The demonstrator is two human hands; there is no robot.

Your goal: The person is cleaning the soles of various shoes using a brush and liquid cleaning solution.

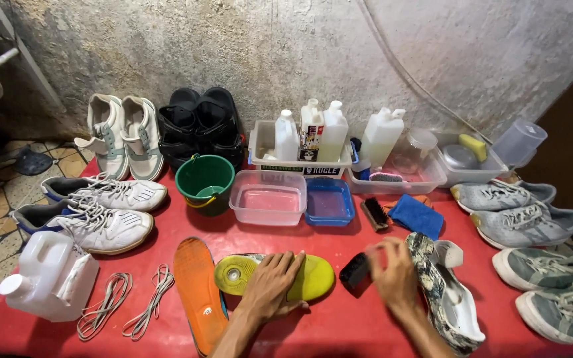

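Yellow-green insole [313,278], flat, grubby.

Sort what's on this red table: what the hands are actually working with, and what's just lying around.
In hand:
left hand pressing the yellow insole
right hand holding the black brush

Lying about:
orange insole
loose laces
green bucket
white sneakers
blue cloth
patterned shoe

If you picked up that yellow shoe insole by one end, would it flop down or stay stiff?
The yellow insole looks thin and foam-like, so it would probably bend and droop a bit. It is likely very light for its size. Lying flat on the red table under the left hand, it should slide, not roll.
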